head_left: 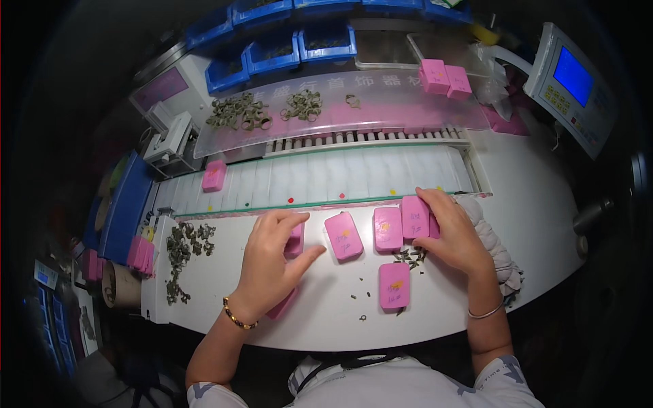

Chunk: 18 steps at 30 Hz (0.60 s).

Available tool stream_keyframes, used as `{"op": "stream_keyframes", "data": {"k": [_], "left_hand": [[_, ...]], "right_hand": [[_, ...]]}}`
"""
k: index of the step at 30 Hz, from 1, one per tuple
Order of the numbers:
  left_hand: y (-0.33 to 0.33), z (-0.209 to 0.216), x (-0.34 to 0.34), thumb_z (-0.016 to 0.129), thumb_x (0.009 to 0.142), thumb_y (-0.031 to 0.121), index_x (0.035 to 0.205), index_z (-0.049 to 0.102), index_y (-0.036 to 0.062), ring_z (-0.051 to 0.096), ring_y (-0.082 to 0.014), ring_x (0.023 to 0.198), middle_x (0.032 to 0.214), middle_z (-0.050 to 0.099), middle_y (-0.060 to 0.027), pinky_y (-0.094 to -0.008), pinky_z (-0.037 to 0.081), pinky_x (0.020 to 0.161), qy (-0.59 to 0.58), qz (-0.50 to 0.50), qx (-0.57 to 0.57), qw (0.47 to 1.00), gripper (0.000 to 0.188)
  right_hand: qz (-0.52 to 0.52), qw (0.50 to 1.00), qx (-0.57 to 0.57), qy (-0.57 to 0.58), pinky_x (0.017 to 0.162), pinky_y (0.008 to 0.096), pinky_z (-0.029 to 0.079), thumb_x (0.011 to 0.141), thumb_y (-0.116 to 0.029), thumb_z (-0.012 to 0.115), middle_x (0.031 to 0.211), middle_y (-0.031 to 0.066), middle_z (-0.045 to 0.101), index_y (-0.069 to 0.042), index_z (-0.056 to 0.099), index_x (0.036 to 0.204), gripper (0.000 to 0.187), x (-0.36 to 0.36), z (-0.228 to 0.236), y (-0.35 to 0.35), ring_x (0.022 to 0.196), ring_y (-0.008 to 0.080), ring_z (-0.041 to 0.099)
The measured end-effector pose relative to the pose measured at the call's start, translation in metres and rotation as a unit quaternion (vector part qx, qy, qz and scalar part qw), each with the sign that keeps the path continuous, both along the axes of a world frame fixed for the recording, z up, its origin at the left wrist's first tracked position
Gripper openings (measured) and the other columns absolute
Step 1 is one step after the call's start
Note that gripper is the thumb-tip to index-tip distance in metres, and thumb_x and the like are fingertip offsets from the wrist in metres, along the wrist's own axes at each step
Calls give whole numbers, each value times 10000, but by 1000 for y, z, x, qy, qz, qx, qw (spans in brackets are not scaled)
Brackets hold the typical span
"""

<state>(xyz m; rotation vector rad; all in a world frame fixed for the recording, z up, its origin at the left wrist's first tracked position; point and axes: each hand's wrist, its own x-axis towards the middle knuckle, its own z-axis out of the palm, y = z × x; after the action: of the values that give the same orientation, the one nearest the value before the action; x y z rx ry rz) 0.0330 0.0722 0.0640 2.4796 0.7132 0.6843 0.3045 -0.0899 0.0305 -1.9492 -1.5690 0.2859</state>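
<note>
My left hand (269, 262) hovers with thumb and forefinger spread, holding nothing that I can see. Partly behind it lies a pink block (295, 239), and the corner of another pink block (282, 304) shows under its wrist. My right hand (454, 234) grips a marked pink block (414, 219) between thumb and fingers; one more pink piece shows behind it. Touching its left side is a pink block (388, 230) with a yellow mark. A tilted pink block (344, 236) lies between the hands, and another pink block (394, 285) lies nearer me.
Small dark metal pieces (408, 258) lie by the blocks, with a heap of metal parts (187, 248) at left. Beyond is a white partitioned tray (320, 178) holding a pink block (214, 176). Metal rings (238, 111) sit on a clear sheet under blue bins (272, 53).
</note>
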Motion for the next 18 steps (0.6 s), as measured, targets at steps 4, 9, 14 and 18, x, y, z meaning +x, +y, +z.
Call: {"op": "stream_keyframes", "data": {"k": [4, 9, 14, 18], "left_hand": [[-14, 3, -22, 810, 741, 144, 1136, 637, -18, 585, -314, 995, 1107, 620, -153, -398, 471, 873, 31, 4, -28, 999, 461], [-29, -20, -4, 805, 772, 276, 1283, 523, -29, 544, -334, 1042, 1171, 551, -183, -424, 450, 908, 41, -46, 78, 995, 658], [-34, -30, 44, 810, 760, 331, 1320, 481, -48, 517, -379, 1047, 1209, 483, -234, -441, 441, 933, 47, -7, 56, 997, 752], [-26, -35, 53, 774, 779, 279, 1334, 475, 7, 538, -331, 1029, 1148, 478, -202, -430, 469, 910, 113, 3, -24, 993, 687]], "right_hand": [[-11, 999, 34, -29, 1060, 424, 378, 661, -96, 816, 1351, 169, 494, -6, 476, 1357, 779, -10, 9, 0, 1248, 350, 474], [51, 995, 85, -32, 1033, 432, 403, 694, -95, 795, 1317, 172, 521, -5, 506, 1336, 710, -35, 31, 4, 1235, 354, 485], [95, 992, 84, 25, 929, 404, 485, 755, -92, 769, 1259, 166, 555, -6, 543, 1301, 596, -60, 30, -8, 1121, 345, 565], [79, 991, 72, 80, 843, 367, 527, 790, -73, 759, 1232, 149, 576, -1, 569, 1279, 530, -68, 28, -18, 1044, 301, 608]]}}
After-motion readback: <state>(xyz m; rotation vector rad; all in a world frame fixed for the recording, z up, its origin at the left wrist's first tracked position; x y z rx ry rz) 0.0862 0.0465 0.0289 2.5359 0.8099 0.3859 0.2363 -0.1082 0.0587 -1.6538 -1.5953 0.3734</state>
